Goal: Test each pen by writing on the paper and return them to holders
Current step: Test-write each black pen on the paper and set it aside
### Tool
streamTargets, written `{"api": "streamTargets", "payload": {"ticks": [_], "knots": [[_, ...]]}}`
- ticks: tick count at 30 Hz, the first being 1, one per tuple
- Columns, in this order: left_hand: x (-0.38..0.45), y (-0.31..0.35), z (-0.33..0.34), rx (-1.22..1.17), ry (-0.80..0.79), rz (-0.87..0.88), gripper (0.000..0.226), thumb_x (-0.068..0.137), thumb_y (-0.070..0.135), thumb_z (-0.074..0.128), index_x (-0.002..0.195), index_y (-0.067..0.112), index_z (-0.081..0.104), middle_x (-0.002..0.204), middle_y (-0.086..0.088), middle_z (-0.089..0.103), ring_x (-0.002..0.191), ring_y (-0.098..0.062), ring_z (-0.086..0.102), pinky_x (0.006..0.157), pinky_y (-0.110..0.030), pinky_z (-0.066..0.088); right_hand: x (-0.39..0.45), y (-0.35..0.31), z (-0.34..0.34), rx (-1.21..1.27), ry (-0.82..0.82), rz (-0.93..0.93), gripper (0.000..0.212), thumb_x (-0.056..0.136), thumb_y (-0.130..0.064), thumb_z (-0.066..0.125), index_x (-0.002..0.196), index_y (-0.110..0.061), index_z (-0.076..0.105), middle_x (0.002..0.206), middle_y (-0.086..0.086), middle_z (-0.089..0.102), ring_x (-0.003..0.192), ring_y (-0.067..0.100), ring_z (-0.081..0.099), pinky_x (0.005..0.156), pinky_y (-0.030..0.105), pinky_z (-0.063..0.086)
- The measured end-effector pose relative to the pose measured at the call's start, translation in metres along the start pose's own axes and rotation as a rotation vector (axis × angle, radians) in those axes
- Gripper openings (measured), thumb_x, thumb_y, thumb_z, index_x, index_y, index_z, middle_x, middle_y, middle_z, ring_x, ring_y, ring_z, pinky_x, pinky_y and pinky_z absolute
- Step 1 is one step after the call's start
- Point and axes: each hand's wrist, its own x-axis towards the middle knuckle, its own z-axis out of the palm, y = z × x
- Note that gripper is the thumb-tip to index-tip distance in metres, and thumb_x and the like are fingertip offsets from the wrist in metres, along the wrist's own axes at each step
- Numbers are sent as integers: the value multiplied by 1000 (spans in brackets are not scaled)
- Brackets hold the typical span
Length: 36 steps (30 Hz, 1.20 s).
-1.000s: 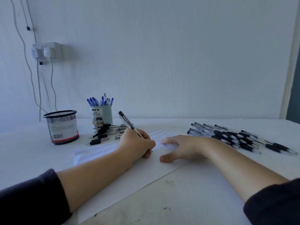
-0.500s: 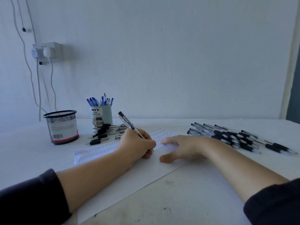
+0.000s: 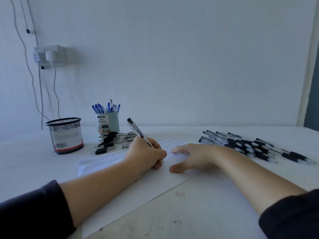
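Paper (image 3: 120, 200) nearest, flat on table (image 3: 207, 213), running under both forearms. Left hand (image 3: 146, 155) curled round pen (image 3: 138, 133), pinching it, tip on paper by rows of written marks. Right hand (image 3: 193, 156) just beside, fingers spread flat, pressing paper. Loose black pens (image 3: 250, 145) right of right hand; second pile (image 3: 110, 143) behind left hand. Farther back: mesh holder (image 3: 66, 135), DIY holder (image 3: 107, 122) with blue pens (image 3: 105, 107).

the left hand (image 3: 145, 153) and the pen (image 3: 138, 132) it grips are shifted slightly right along the paper (image 3: 155, 183), closer to the right hand (image 3: 195, 156).
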Motion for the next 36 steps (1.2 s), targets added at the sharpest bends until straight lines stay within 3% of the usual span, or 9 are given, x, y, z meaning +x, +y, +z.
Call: {"api": "streamTargets", "payload": {"ticks": [11,15,17,20,26,36], "knots": [[0,0,-1,-26,-18,-23,8,72,-5,63,67,2,62,51,-10,60,42,-17,55,53,-25,53,-1,-2,0,1,1,0,78,79,-57,64,146,-38,29,155,-15,22,141,9,25,112,29,21],[5,2,-9,-349,30,-96,12,82,-4,60,70,0,58,55,-11,58,42,-16,54,42,-22,47,-2,-2,-1,9,4,2,77,79,-56,65,146,-37,30,154,-14,23,140,10,26,112,28,20],[11,3,-18,-524,60,-146,20,88,6,54,68,4,56,61,-10,58,49,-17,54,46,-26,45,-3,-2,-1,7,7,2,77,80,-56,65,146,-37,30,154,-13,24,140,10,27,112,28,20],[20,3,-31,-554,162,-178,22,87,9,48,66,8,55,67,-7,59,62,-16,52,54,-28,43,-3,0,-1,2,17,-8,75,80,-55,65,145,-38,31,154,-12,25,140,10,27,111,28,21],[26,6,-41,-545,256,-89,5,99,17,44,98,13,45,61,-7,49,33,-9,38,30,-17,28,-1,2,-1,38,43,-31,74,80,-52,66,144,-32,36,152,-13,30,138,7,30,111,25,21],[22,4,-41,-547,244,-68,24,101,24,36,83,14,47,53,-4,46,32,-11,33,32,-18,23,3,6,0,139,111,-21,59,90,-53,50,141,-26,42,146,-12,41,135,6,36,107,23,25]]}}
